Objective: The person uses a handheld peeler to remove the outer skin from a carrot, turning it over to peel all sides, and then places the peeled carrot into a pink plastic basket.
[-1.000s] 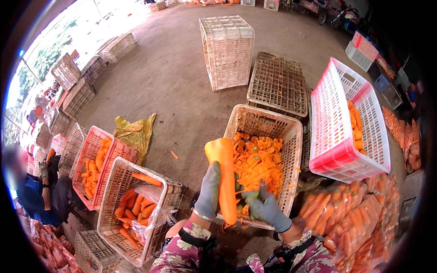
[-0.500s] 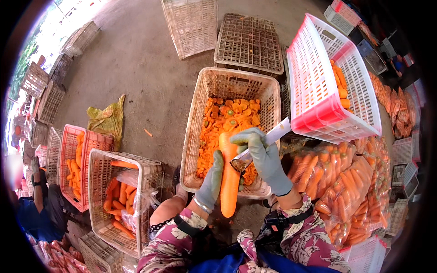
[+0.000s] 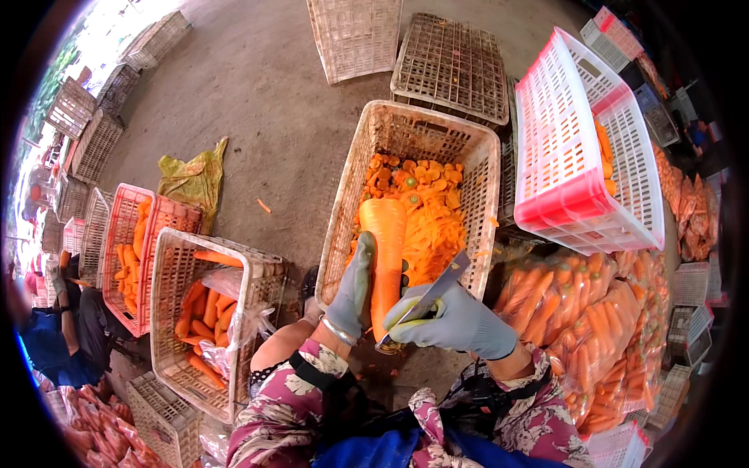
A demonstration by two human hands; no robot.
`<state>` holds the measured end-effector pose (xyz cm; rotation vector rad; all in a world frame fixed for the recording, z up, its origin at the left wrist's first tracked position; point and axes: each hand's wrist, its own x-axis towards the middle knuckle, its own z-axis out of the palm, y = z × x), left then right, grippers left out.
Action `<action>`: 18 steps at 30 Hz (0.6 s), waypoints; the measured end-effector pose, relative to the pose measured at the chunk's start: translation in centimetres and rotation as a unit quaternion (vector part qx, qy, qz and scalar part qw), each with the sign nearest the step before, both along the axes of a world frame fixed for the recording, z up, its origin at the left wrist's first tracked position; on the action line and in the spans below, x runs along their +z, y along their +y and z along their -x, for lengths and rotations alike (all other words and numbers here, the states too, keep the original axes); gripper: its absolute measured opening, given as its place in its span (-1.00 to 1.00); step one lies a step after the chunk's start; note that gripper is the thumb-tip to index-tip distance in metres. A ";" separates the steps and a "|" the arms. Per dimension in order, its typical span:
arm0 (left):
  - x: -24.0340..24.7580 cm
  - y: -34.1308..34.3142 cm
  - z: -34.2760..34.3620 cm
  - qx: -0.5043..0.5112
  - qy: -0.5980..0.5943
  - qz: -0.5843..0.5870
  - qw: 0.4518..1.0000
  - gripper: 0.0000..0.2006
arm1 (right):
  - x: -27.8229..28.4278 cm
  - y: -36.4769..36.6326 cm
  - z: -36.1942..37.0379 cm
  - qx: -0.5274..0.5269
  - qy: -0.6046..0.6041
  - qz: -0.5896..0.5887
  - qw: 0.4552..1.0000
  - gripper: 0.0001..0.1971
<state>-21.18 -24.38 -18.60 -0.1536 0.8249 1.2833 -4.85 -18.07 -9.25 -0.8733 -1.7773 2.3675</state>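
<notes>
Carrot (image 3: pixel 385 242), left fingers (image 3: pixel 362 269) wrapped around it, right fingers (image 3: pixel 415 333) gripping metal blade (image 3: pixel 450 275)

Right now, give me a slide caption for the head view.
Left hand holding a carrot, right hand holding a flat metal tool at its near end, by a crate of scraps.

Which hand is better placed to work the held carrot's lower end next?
Likely the right hand: it holds a flat metal tool by that end, while the left hand grips the carrot.
</notes>
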 end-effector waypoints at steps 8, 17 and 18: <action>-0.9 0.2 0.0 -0.020 0.093 -0.031 0.995 -0.30 | -0.8 0.7 0.7 -0.029 -0.033 0.081 0.996 -0.81; 0.4 -0.9 -0.2 -0.197 0.123 -0.026 0.972 -0.35 | -6.4 6.5 -0.1 -0.168 0.047 -0.022 0.984 -0.83; 0.5 -0.9 0.1 -0.207 0.121 -0.027 0.971 -0.35 | -6.5 7.4 -0.6 -0.194 0.031 -0.021 0.980 -0.84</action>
